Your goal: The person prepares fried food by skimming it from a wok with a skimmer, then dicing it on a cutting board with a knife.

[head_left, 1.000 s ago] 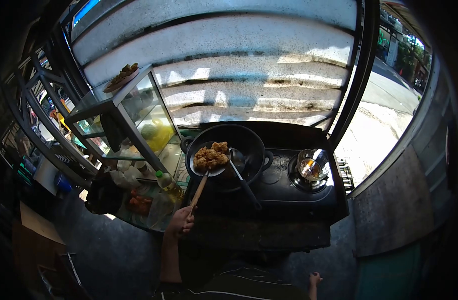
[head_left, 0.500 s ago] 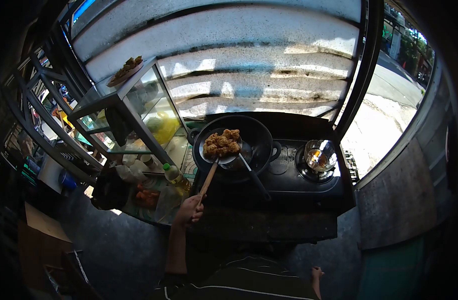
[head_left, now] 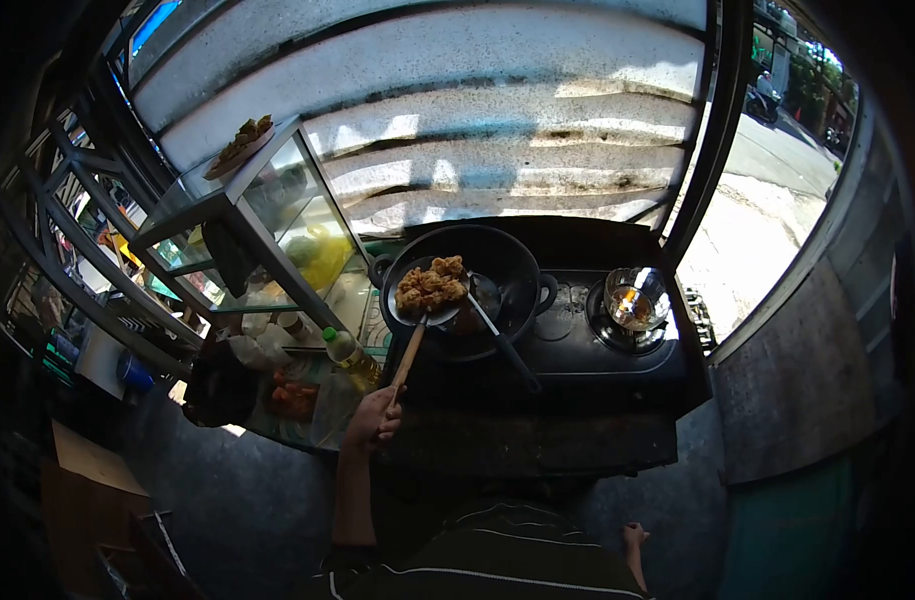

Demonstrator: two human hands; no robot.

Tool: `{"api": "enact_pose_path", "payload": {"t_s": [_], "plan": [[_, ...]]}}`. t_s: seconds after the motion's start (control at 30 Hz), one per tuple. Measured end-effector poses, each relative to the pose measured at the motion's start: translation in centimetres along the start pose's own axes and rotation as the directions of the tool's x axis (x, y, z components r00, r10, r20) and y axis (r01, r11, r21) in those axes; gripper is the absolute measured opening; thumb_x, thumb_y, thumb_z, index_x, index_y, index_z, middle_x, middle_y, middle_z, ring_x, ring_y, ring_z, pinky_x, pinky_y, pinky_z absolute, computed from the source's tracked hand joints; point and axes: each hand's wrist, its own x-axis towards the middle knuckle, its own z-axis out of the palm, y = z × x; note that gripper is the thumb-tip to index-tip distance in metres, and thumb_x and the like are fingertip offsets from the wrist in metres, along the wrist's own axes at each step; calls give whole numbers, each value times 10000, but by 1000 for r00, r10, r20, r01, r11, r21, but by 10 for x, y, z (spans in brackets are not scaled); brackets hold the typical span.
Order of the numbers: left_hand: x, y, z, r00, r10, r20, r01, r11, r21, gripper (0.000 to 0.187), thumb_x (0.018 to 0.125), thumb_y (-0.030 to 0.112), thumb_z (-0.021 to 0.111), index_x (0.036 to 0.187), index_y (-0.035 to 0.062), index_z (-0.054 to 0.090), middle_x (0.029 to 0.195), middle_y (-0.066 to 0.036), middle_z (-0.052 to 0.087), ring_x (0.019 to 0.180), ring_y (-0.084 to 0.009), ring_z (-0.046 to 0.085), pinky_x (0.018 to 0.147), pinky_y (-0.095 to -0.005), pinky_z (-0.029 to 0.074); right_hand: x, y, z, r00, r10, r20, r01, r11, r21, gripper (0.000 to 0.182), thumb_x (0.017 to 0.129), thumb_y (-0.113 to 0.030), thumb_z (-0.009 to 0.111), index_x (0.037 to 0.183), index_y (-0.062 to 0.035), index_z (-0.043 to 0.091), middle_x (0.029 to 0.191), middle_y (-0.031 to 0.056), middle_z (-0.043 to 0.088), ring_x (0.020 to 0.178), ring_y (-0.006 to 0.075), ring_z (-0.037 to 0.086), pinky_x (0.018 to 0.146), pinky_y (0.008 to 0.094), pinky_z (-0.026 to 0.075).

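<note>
My left hand [head_left: 374, 420] is closed around the wooden handle of a skimmer [head_left: 412, 352]. Its head carries a heap of golden-brown, battered fried pieces [head_left: 433, 284] over the left part of a dark wok [head_left: 519, 262]. A metal-shafted utensil with a dark handle [head_left: 518, 366] leans across the wok's near rim, untouched by either hand; its head is partly hidden. Low at my side hangs my right hand [head_left: 635, 536], fingers curled in, with nothing visible in it.
Right of the wok, a glass bowl [head_left: 638, 298] sits on the other burner of the stove [head_left: 568, 375]. At left stand a glass display case [head_left: 268, 250] with a plate of food [head_left: 240, 147] on top and an oil bottle [head_left: 350, 357]. A corrugated wall [head_left: 518, 110] rises behind.
The skimmer and its fried pieces have shifted slightly left in view, along with my left hand. The camera view has moved a little. My right hand still hangs at my side.
</note>
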Motion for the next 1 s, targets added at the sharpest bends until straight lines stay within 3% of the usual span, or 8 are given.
{"api": "enact_pose_path", "payload": {"t_s": [0.23,0.43,0.63,0.8,0.9,1.0], "plan": [[-18,24,14,998,69,-1,-69,997,34,253,915,273,368,1070,90,446,589,21,380,345,-36,301,283,-161,255,-2,-17,2,998,-29,-60,31,999,39,349,603,-182,617,929,-59,599,1048,199,438,999,320,434,902,356,361],[-1,2,3,1000,-18,4,18,998,53,256,916,277,367,1069,88,448,585,23,383,347,-34,307,285,-167,259,4,-10,9,999,-17,-28,20,995,97,362,591,-195,623,927,-60,603,1111,217,407,1021,316,418,920,351,341],[-11,17,10,999,-34,2,34,998,55,260,917,281,360,1059,82,449,588,23,387,339,-33,301,279,-168,258,-6,4,9,997,72,-41,-67,993,93,320,607,-182,622,907,-73,613,1123,216,396,965,311,487,867,358,397],[-35,44,25,994,103,40,-105,994,38,302,917,289,357,1120,78,433,600,20,392,327,-26,291,268,-153,254,-13,3,2,991,130,16,-131,989,66,301,623,-180,617,906,-78,615,1141,219,384,951,311,497,859,365,403],[-35,42,24,992,117,46,-118,992,38,315,916,288,361,1144,77,420,602,20,383,329,-26,292,270,-153,256,0,8,13,997,58,-51,-57,998,26,300,625,-186,608,900,-66,612,1109,211,396,970,311,476,872,365,391],[-31,33,22,997,81,11,-81,995,57,301,916,288,362,1129,85,424,599,20,380,335,-29,298,276,-157,261,-1,1,9,1000,23,-20,-22,998,59,304,627,-190,602,900,-56,609,1102,218,405,997,314,451,897,360,371]]}}
